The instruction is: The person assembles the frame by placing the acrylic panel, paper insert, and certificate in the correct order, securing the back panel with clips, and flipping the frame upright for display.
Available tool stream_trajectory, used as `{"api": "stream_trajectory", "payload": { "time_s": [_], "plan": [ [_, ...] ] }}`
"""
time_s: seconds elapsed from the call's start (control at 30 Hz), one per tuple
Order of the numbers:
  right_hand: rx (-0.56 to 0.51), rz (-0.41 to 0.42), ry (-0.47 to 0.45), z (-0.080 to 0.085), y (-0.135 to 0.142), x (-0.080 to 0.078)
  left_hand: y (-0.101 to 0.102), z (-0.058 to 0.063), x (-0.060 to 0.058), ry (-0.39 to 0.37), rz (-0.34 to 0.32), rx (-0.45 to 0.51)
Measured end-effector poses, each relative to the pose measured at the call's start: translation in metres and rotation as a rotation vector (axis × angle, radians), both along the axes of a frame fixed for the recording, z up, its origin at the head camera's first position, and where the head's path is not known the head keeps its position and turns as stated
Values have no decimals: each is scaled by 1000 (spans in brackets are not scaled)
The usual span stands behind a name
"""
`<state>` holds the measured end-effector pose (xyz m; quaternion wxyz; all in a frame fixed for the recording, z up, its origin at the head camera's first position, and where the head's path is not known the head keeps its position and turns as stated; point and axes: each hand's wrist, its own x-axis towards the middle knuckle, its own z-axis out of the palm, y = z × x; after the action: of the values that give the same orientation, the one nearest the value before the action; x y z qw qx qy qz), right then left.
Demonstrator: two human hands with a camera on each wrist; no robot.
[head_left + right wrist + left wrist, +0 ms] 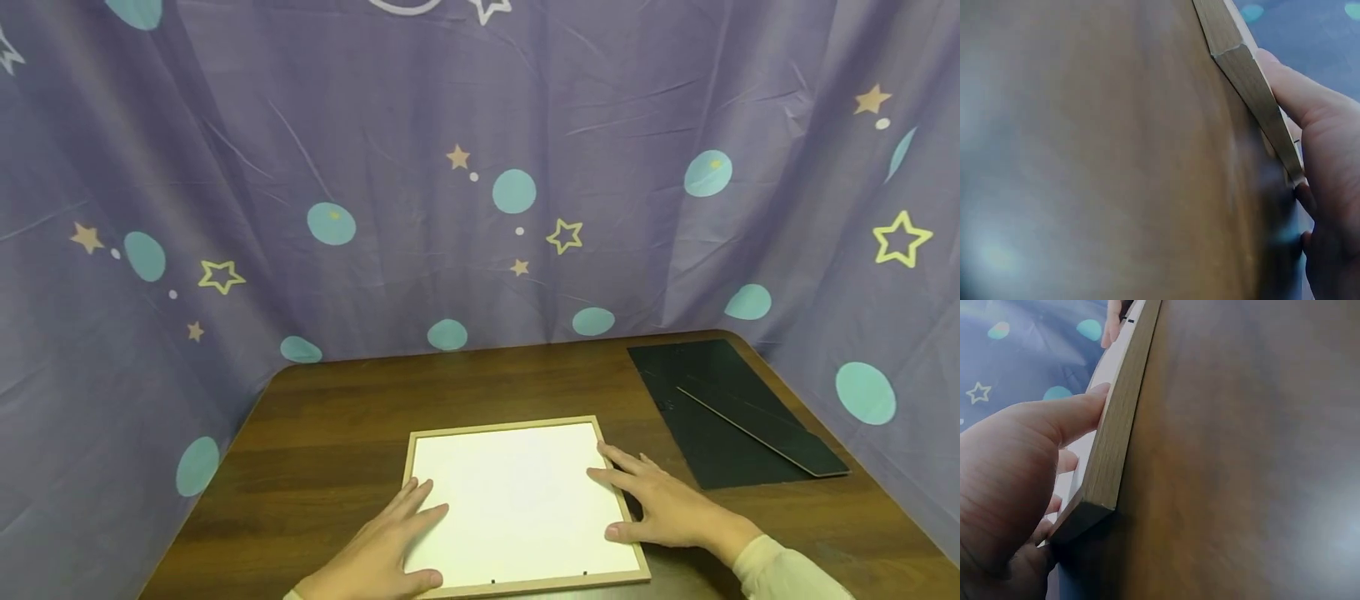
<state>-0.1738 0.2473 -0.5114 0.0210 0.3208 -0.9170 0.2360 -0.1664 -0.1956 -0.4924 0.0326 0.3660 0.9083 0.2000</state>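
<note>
A light wooden picture frame (537, 423) lies flat on the brown table, with a plain white sheet (510, 500) filling its inside. Two small black tabs show along its near side. My left hand (382, 542) rests with spread fingers over the left edge, and its thumb (1082, 414) lies along the near side close to the corner. On the opposite edge, my right hand (660, 504) lies with fingers extended over the rim and onto the white sheet. In the right wrist view, its thumb (1291, 84) touches the top of the frame near a corner.
A dark backing board (697, 367) lies at the table's right side, with a narrower dark flap (780, 425) angled on it. The wooden table (330, 417) meets a purple curtain (390, 283) patterned with stars and blue dots at the back and both sides.
</note>
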Motion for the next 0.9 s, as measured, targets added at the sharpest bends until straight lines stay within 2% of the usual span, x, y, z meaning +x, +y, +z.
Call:
{"api": "stream_trajectory", "payload": {
  "time_s": [0.13, 0.27, 0.4, 0.6, 0.9],
  "plan": [
    [-25, -21, -69, 1, 7, -16, 8, -4, -20, 20, -3, 2],
    [-49, -44, -124, 2, 11, -30, 12, -4, -39, -28, 15, 30],
    [-49, -61, -158, 3, 13, -40, 15, -3, -50, -68, 30, 38],
    [-57, -77, -173, 4, 14, -44, 16, -2, -55, -89, 48, 40],
    [-67, -79, -181, 4, 12, -42, 15, -1, -53, -92, 60, 31]
  ]
}}
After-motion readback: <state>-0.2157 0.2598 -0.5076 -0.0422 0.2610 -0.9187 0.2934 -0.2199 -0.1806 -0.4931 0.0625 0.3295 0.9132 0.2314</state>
